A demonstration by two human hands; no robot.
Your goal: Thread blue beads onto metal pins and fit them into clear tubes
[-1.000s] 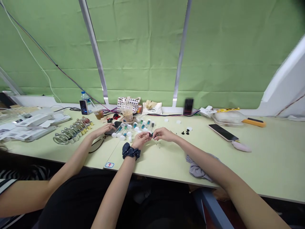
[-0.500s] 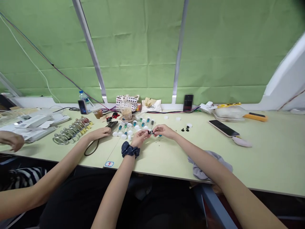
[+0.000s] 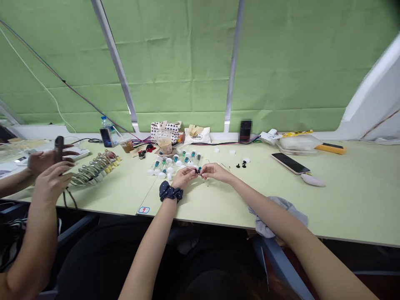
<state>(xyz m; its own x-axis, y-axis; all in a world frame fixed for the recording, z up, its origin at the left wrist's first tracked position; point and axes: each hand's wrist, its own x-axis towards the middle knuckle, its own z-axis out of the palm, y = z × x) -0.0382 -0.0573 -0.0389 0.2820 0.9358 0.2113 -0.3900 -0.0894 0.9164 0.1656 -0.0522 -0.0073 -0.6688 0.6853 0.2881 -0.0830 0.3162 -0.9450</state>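
My left hand [image 3: 185, 177], with a dark dotted scrunchie [image 3: 170, 193] on its wrist, and my right hand [image 3: 214, 172] meet at the table's middle. Their fingertips pinch a small dark part [image 3: 197, 170] from both sides, and the fingers hide most of it. A thin wire or pin seems to stick out of it, though it is too fine to be sure. Just beyond my left hand lie several clear tubes with teal parts [image 3: 175, 163] and loose white caps [image 3: 161, 175]. Small black pieces [image 3: 242, 165] sit to the right of my right hand.
At the left, a co-worker's hands [image 3: 50, 164] hold a dark object [image 3: 58, 149] with a cord hanging down, above a row of ring-bound glass vials [image 3: 93, 173]. A phone [image 3: 290, 163] and grey cloth [image 3: 276, 214] lie right; bottle, cups and bags line the back.
The co-worker's hands have moved left and lifted the dark object off the table. My hands stay together on the small part. The view has tilted slightly.
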